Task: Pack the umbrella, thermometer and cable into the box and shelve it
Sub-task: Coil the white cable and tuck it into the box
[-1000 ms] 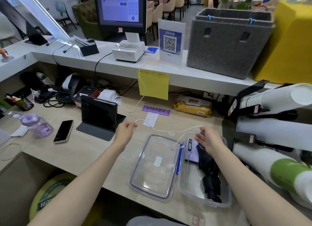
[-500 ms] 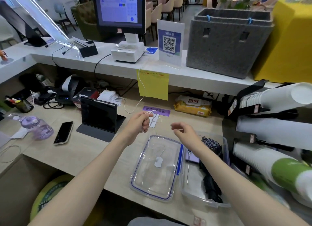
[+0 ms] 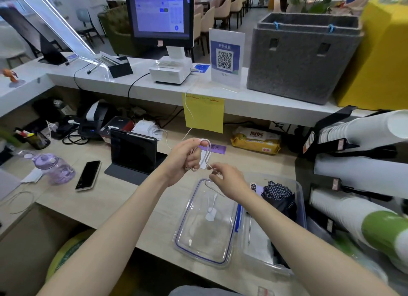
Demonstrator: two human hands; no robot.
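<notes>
- The step in hand, as I judge it, is folding the white cable [image 3: 204, 151] into a small bundle above the counter [image 3: 123, 198]. To do it well, lay each new loop the same length as those already gathered, and draw the slack in evenly so the free end does not whip.
- One clear box [image 3: 301, 198] sits at the near right, open. It already holds one dark folded umbrella [image 3: 278, 198] along its right side and one thermometer [image 3: 250, 226], whose thin probe shows beside it; the head is mostly hidden by the right arm.
- One clear lid [image 3: 204, 229] with a blue seal lies flat just left of the box, touching or nearly touching it. It should go on last.
- Two hands work between lid and far shelf. The left hand [image 3: 184, 159] is clenched round the gathered loops, one loop standing up above its fingers.
- The right hand [image 3: 229, 180] pinches the next stretch of cable just right of the left. Keep this pinch light so the cord slides through.
- One cable: its tail hangs from the right hand down over the lid, the plug end dangling free. Take that tail up before lowering the bundle into the box's bare left part, clear of the probe.
- Further off to the left lie one tablet [image 3: 133, 151], one phone [image 3: 88, 174] and one purple bottle [image 3: 54, 166].
</notes>
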